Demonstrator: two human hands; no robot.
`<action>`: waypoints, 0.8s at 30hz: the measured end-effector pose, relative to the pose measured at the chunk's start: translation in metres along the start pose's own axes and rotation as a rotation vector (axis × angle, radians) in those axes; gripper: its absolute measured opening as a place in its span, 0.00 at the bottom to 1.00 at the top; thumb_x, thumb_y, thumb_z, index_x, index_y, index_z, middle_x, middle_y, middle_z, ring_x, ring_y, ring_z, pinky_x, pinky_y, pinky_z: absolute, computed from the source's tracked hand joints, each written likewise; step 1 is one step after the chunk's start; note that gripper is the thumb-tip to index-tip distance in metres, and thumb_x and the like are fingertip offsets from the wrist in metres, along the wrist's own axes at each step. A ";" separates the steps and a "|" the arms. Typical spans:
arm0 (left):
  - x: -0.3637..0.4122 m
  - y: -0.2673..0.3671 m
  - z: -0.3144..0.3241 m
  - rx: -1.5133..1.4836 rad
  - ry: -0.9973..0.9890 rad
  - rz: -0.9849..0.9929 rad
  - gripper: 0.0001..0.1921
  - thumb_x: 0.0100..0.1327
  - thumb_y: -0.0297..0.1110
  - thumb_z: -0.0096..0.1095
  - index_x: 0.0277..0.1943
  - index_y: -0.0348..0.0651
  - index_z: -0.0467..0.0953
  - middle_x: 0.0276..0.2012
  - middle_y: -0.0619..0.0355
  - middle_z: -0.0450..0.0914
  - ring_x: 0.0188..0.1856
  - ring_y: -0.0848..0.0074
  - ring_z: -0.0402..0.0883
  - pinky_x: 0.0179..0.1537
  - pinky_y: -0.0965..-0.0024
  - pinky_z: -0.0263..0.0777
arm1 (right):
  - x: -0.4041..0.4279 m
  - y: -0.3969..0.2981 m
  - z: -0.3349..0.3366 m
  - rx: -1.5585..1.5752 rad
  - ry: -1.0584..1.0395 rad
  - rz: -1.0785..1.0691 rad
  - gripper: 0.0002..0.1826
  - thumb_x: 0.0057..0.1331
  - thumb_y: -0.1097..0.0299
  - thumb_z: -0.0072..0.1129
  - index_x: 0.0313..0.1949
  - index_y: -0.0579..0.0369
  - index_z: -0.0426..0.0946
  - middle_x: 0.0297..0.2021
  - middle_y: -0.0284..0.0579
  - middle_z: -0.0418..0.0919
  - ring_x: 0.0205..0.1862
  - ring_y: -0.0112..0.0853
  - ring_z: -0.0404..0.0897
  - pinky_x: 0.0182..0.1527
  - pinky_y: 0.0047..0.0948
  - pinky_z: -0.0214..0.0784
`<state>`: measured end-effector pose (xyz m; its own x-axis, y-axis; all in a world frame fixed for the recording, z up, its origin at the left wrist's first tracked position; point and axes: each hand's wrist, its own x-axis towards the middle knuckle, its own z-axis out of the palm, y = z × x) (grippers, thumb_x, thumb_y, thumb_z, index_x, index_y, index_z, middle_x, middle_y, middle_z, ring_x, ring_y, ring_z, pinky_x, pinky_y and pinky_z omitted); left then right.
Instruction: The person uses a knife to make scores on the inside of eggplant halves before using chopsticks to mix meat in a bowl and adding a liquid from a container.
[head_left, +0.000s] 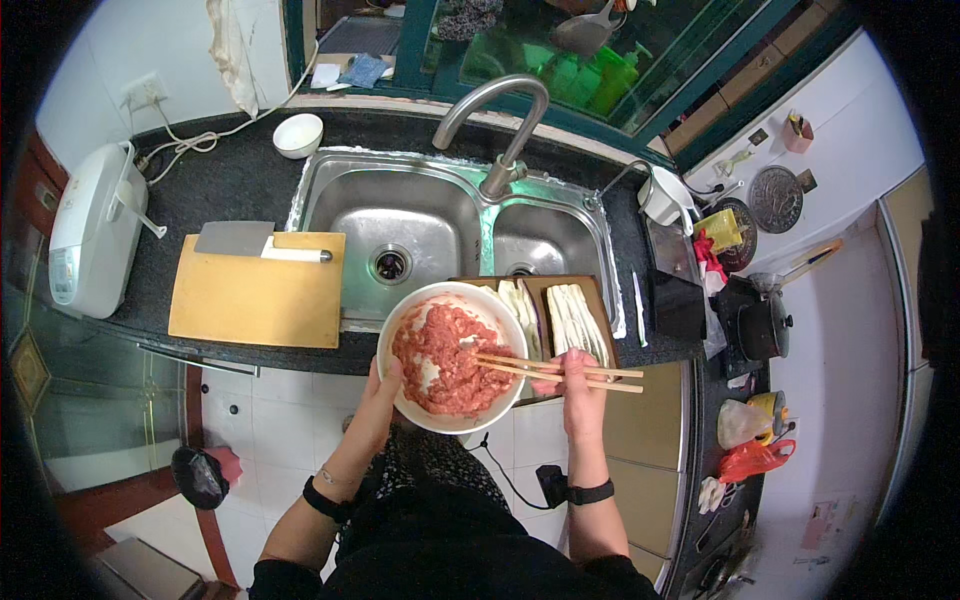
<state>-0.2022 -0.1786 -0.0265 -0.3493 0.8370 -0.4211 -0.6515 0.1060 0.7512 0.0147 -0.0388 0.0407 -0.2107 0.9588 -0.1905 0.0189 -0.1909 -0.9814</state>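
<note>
A white bowl of raw minced meat is held up in front of the counter's edge. My left hand grips its left side, thumb at the rim. In my right hand is a pair of wooden chopsticks, their tips in the meat. Behind the bowl, partly covered by it, lies a brown board across the sink's front edge. Long pale strips of what looks like sliced eggplant rest on it, with more strips to their left.
A double steel sink with a tall faucet is set in the dark counter. On the left are a yellow cutting board with a cleaver, a white rice cooker and a small white bowl. A knife lies right of the sink.
</note>
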 end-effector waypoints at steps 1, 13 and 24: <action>0.000 -0.001 0.000 0.020 0.004 0.001 0.27 0.71 0.49 0.46 0.65 0.41 0.56 0.56 0.56 0.67 0.58 0.76 0.65 0.59 0.70 0.60 | 0.000 0.000 0.000 -0.043 -0.014 -0.015 0.21 0.71 0.53 0.46 0.32 0.62 0.70 0.24 0.48 0.79 0.20 0.32 0.80 0.25 0.28 0.76; -0.018 0.020 0.015 0.172 0.023 0.130 0.26 0.72 0.47 0.45 0.64 0.38 0.56 0.56 0.56 0.67 0.57 0.77 0.66 0.59 0.72 0.60 | 0.000 0.000 -0.005 -0.047 -0.149 -0.018 0.19 0.70 0.56 0.50 0.35 0.64 0.73 0.27 0.48 0.80 0.23 0.29 0.80 0.27 0.26 0.76; -0.015 0.008 0.011 0.214 0.039 0.169 0.25 0.72 0.45 0.44 0.64 0.37 0.56 0.56 0.55 0.68 0.57 0.77 0.66 0.59 0.72 0.60 | -0.014 -0.017 0.006 -0.217 -0.205 -0.141 0.14 0.70 0.62 0.50 0.33 0.62 0.73 0.24 0.40 0.76 0.20 0.23 0.72 0.24 0.20 0.66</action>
<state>-0.1947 -0.1844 -0.0088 -0.4694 0.8317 -0.2965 -0.4264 0.0806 0.9010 0.0120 -0.0504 0.0603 -0.4178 0.9062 -0.0660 0.1789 0.0108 -0.9838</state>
